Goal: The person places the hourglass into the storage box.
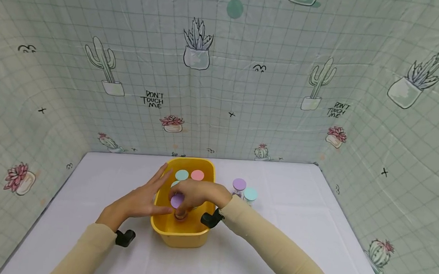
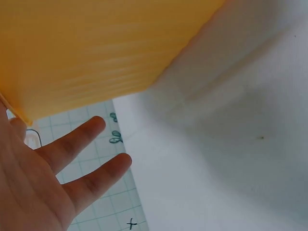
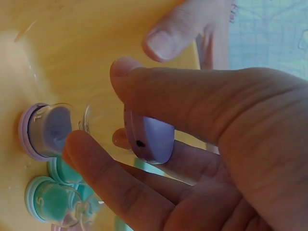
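My right hand [image 1: 195, 193] reaches inside a yellow bin [image 1: 184, 240] and grips a small clear jar with a purple lid [image 3: 153, 137] between thumb and fingers. The lid faces my palm and the clear body extends past the fingertips. Within the bin, another purple-lidded jar [image 3: 50, 129] and teal-lidded jars [image 3: 50, 201] appear in the right wrist view; a teal lid [image 1: 181, 175] and a pink lid [image 1: 197, 175] show at its far end. My left hand [image 1: 142, 198] is spread at the bin's left side, fingers straight, thumb over the rim.
To the right of the bin, a purple-lidded jar [image 1: 239, 184] and a teal-lidded jar [image 1: 250, 194] stand on the white table [image 1: 282, 224]. A cactus-print cloth [image 1: 230, 83] hangs behind the table and along both sides.
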